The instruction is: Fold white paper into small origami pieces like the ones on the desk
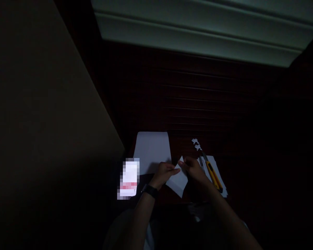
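A partly folded white sheet of paper is held up between both hands over the dark table, one pointed corner rising at the top. My left hand pinches its left edge between thumb and fingers; a dark watch band circles that wrist. On the upper right side of the same paper, my right hand is closed with the thumb near the tip. Just right of that hand, a yellow utility knife lies on a stack of white papers. The dim light hides the finer creases.
A larger white sheet lies behind my left hand. At the left edge glows a blurred bright screen. Small folded paper pieces sit at the back right. Dark wooden slats rise behind, and a wall stands left.
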Available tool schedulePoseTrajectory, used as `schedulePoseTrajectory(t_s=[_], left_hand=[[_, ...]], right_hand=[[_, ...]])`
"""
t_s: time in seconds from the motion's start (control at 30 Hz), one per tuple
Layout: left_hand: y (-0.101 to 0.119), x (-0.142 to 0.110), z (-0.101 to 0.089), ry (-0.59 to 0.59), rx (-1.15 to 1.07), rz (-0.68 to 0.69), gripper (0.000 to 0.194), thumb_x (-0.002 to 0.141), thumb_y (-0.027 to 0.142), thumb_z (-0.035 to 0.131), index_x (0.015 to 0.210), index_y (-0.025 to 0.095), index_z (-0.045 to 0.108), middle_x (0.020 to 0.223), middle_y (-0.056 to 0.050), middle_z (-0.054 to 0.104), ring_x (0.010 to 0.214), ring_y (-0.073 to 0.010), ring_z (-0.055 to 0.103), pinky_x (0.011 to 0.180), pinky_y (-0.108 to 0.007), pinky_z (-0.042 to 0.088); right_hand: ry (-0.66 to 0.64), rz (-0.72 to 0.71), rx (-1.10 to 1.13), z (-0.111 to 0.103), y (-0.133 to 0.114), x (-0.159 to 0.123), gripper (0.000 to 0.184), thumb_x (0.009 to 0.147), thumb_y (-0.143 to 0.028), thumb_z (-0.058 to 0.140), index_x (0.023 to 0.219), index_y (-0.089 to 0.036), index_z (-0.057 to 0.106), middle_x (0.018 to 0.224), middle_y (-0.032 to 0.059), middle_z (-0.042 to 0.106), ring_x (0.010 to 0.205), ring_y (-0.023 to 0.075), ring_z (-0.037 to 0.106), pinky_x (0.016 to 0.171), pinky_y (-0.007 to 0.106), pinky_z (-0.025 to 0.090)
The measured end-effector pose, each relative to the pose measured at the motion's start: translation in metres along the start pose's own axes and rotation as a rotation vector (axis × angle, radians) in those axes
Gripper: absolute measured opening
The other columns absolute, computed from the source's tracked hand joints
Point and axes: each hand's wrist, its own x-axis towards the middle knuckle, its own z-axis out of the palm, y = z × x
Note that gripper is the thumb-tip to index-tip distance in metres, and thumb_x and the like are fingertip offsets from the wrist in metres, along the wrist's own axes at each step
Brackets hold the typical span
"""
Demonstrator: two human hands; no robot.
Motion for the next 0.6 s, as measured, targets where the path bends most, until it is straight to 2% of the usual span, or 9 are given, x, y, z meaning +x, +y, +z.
schedulePoseTrajectory(t_s=[0.3, 0.43, 0.6], left_hand=[[0.018, 0.011, 0.0, -0.051, 0.089, -0.053, 0.035, 0.058, 0.047, 0.069, 0.059, 0.013, 0.063, 0.054, 0.001, 0.056, 0.052, -0.0115, 0.048, 0.049, -0.022, 0.03], [0.024, 0.013, 0.007, -0.083, 0.068, -0.076, 0.035, 0.06, 0.047, 0.068, 0.061, 0.012, 0.063, 0.057, 0.0, 0.057, 0.053, -0.0118, 0.049, 0.051, -0.022, 0.031], [0.022, 0.011, 0.018, -0.065, 0.042, -0.099, 0.035, 0.061, 0.045, 0.069, 0.065, 0.011, 0.064, 0.06, -0.002, 0.058, 0.055, -0.0115, 0.048, 0.051, -0.022, 0.031]], right_hand=[[0.051, 0.053, 0.132, -0.007, -0.005, 0.017, 0.036, 0.071, -0.045, 0.059, 0.051, -0.018, 0.049, 0.047, -0.0048, 0.042, 0.044, 0.0087, 0.034, 0.043, 0.022, 0.023], [0.029, 0.071, 0.196, -0.014, -0.003, 0.02, 0.034, 0.071, -0.046, 0.058, 0.054, -0.016, 0.055, 0.048, -0.0026, 0.048, 0.043, 0.0096, 0.038, 0.042, 0.022, 0.026], [-0.019, 0.064, 0.254, -0.023, 0.001, 0.016, 0.031, 0.073, -0.042, 0.056, 0.058, -0.015, 0.06, 0.053, 0.0005, 0.056, 0.048, 0.0124, 0.046, 0.045, 0.023, 0.031]])
